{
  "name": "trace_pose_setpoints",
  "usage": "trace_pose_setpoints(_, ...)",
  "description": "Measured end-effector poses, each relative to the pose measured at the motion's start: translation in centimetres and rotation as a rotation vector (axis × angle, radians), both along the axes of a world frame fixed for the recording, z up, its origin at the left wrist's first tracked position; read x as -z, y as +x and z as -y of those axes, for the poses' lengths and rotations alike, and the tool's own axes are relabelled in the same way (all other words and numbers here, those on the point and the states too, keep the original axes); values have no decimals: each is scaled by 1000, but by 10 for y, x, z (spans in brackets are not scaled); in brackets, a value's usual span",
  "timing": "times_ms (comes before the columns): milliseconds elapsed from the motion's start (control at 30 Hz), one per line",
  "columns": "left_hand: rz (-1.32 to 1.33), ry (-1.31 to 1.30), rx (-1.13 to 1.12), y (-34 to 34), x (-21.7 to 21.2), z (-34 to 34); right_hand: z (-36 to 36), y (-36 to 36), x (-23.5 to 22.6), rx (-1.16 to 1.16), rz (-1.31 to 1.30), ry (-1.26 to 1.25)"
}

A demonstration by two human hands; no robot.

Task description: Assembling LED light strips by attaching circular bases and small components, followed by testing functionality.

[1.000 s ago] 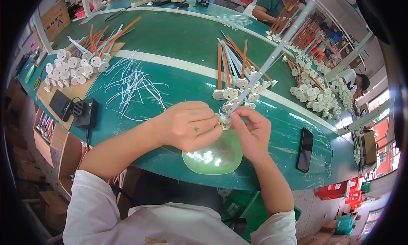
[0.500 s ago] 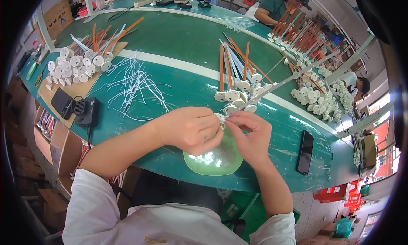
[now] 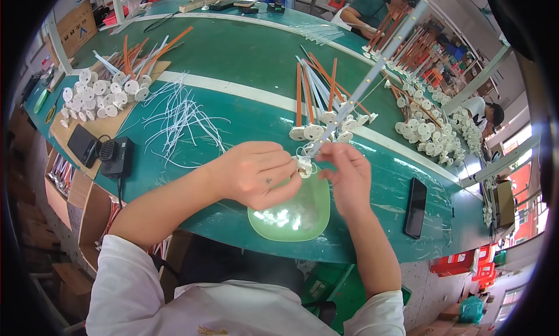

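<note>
Left hand [image 3: 253, 174] curled over near rim of green dish [image 3: 291, 216], fingertips pinching small white disc [image 3: 304, 166]; palm hides most of disc, grip detail hard to read. Right hand [image 3: 348, 176] beside dish's far right rim, fingers pinched narrow on lower end of long pale strip [image 3: 372, 74]. Strip's long axis slants up and away from dish toward far right, upper end cut off by dark picture rim. White bits in dish blurred by glare. Black phone [image 3: 416, 207] right of dish. Loose white wires [image 3: 180, 117] left beyond dish.

Bowl [image 3: 291, 216] at table [image 3: 244, 62] edge; wires [image 3: 180, 117] left; phone [image 3: 416, 207] right; small parts, probably, in bowl
</note>
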State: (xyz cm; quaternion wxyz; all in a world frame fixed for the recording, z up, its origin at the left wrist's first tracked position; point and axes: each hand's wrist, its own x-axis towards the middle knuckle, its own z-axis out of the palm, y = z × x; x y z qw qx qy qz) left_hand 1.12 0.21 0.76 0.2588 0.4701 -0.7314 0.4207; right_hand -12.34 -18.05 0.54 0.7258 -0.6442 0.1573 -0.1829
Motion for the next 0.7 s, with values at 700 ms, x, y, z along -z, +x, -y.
trace_pose_setpoints(700,81,24,214,-8,1,-2,12,-3,-9,-471,5,17)
